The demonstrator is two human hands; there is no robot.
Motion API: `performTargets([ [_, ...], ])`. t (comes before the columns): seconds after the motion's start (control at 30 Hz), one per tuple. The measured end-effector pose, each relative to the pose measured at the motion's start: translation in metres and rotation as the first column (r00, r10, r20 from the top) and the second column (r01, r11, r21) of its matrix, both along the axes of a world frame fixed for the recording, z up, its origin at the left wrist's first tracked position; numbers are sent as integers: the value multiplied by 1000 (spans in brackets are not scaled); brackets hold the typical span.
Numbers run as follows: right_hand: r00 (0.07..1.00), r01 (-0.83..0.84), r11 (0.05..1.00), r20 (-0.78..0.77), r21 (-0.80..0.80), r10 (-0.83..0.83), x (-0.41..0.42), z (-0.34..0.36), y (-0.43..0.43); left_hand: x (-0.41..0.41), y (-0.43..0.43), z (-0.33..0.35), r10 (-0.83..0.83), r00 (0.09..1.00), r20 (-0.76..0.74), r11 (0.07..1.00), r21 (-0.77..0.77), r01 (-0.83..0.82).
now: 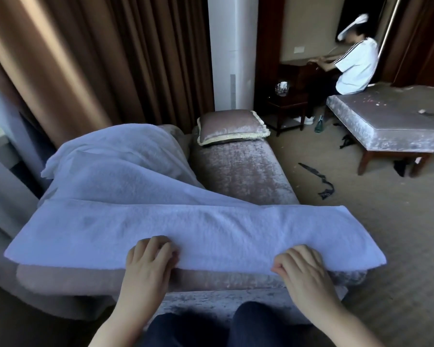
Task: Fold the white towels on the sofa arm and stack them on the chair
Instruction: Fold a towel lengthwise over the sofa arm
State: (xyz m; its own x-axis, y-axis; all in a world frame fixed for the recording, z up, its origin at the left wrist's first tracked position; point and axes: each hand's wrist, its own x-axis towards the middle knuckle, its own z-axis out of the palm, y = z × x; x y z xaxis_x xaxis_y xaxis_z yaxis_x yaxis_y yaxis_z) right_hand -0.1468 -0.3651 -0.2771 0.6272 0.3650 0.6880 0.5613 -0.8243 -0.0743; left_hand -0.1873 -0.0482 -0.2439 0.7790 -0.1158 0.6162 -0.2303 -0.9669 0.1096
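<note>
Beyond and left of the left grip (148, 256), a loose towel (115, 166) lies heaped on the sofa. The left grip curls its fingers over the near edge of the folded towel (186, 229), a long white strip lying flat across the sofa arm (211, 279). The right grip (303, 269) pinches the same edge further along. Well beyond it sits a cushion (231, 127).

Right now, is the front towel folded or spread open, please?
Folded lengthwise: the front towel lies as a long narrow strip, its near edge thick and rounded.
</note>
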Motion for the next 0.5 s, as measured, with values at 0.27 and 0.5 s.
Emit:
performTargets([
  [0.27,996,77,957,-59,280,-63,7,14,-65,14,-66,32,-191,982,-9,980,50,191],
  [0.5,832,540,747,-378,387,-405,16,11,-120,77,-121,20,-71,972,-222,985,139,104],
])
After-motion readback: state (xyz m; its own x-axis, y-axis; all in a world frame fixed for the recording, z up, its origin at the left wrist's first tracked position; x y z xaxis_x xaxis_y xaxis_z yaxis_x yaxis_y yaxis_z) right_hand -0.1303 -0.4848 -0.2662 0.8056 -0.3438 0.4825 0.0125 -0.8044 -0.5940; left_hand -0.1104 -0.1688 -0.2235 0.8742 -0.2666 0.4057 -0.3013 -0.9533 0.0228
